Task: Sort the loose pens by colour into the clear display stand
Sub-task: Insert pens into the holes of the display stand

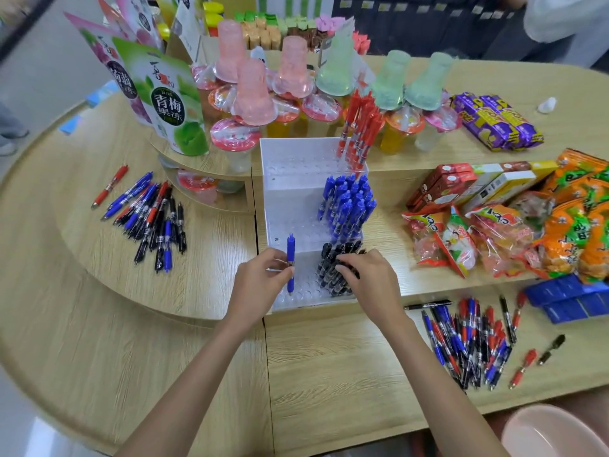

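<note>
Seemingly half done: colour clusters in display stand mid-frame, loose piles at left and lower right, left grip pinching blue pen, right grip clutching black pens.

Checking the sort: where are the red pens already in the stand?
Head view: the red pens stand at the far right of the display stand, on its top tier, behind the blue pens.
</note>
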